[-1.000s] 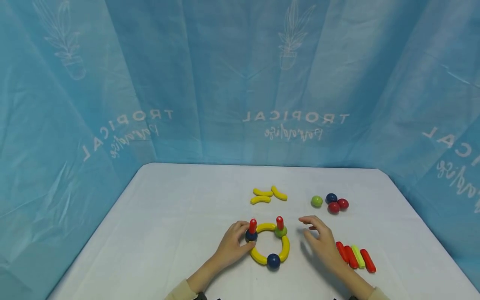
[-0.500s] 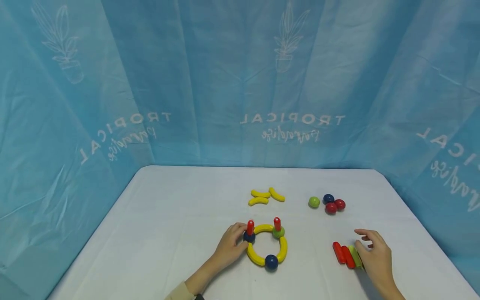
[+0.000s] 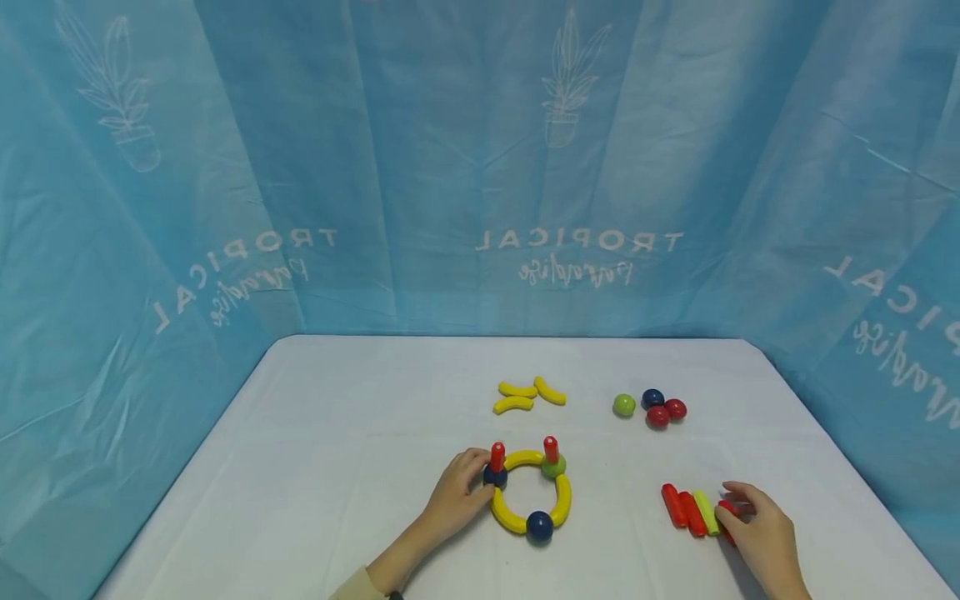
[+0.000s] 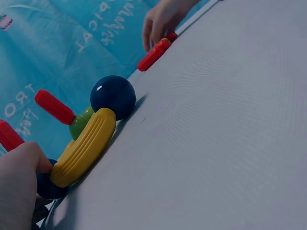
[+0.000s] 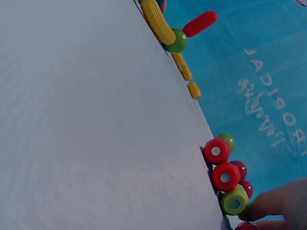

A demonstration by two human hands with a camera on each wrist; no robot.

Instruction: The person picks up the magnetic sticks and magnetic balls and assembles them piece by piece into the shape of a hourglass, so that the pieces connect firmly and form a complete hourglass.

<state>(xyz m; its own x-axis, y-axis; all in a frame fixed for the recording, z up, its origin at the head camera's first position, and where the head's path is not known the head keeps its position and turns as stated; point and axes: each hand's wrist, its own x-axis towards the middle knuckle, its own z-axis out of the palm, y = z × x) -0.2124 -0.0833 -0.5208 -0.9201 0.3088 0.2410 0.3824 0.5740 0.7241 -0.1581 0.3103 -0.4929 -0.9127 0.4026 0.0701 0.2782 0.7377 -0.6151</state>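
A ring of curved yellow pieces (image 3: 563,502) lies on the table, joined by balls. One joint is a green ball (image 3: 553,466) with an upright red rod (image 3: 551,450) in it; a bare navy ball (image 3: 539,527) sits at the front. My left hand (image 3: 456,497) holds the navy ball (image 3: 495,476) at the ring's left, thumb on the near side and fingers behind; another red rod (image 3: 497,457) stands in that ball. Over at the right, my right hand (image 3: 767,535) pinches the outermost red rod (image 3: 726,507) of a row, partly covering it.
Left of the right hand lie a lime rod (image 3: 706,512) and two red rods (image 3: 674,506). Farther back are loose curved yellow pieces (image 3: 513,404), a green ball (image 3: 624,406), a navy ball (image 3: 653,399) and two dark red balls (image 3: 657,417). A blue curtain (image 3: 435,167) hangs behind the table.
My right hand has moved right from beside the ring to the row of rods, and its fingers have closed on the outermost red one. The left hand keeps its hold on the navy ball.
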